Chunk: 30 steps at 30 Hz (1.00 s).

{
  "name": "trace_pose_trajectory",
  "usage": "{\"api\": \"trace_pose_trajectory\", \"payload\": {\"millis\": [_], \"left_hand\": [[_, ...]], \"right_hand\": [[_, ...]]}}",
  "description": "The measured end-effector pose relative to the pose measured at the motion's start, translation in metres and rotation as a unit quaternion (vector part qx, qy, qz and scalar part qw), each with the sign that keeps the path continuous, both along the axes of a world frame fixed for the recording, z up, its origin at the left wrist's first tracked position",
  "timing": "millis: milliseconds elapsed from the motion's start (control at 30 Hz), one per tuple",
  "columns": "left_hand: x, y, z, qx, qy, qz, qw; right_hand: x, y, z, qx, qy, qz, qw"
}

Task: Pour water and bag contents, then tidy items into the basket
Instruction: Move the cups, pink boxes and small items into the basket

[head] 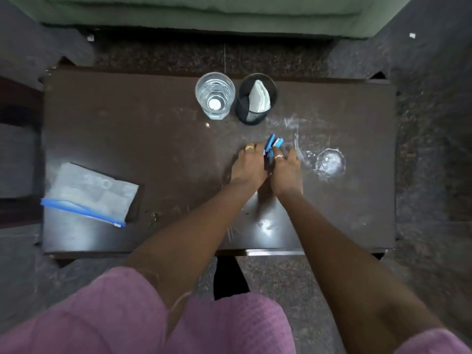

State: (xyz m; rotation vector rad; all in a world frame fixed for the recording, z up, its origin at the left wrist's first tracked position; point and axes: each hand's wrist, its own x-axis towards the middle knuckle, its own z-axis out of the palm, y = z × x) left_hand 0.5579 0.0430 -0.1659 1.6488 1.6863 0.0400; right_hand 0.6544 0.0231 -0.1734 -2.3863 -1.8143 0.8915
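Observation:
My left hand (247, 164) and my right hand (286, 166) meet at the middle of the dark table (127, 129), fingers curled round a bunch of blue and white clips (273, 144) that pokes up between them. How many clips there are is hidden by my fingers. Behind them stands a clear glass of water (215, 95), and right of it a black mesh basket (255, 114) holding a folded white cloth (260, 96). An emptied zip bag with a blue seal (89, 194) lies flat at the table's left front.
A round puddle (330, 162) and wet streaks lie on the table just right of my right hand. Small drops dot the front middle. A green surface (229, 14) runs beyond the far edge. Speckled floor surrounds the table.

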Motion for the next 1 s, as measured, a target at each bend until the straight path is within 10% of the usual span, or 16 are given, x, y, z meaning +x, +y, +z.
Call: {"api": "trace_pose_trajectory", "payload": {"millis": [633,1000], "left_hand": [[-0.106,-0.046,0.000,0.087,-0.085,0.149,0.981],[-0.333,-0.060,0.056,0.187,-0.046,0.439,0.877]], "right_hand": [[-0.091,-0.030,-0.013,0.035,0.103,-0.028,0.994],[-0.328,0.007,0.048,-0.041,0.237,0.201,0.950]]}}
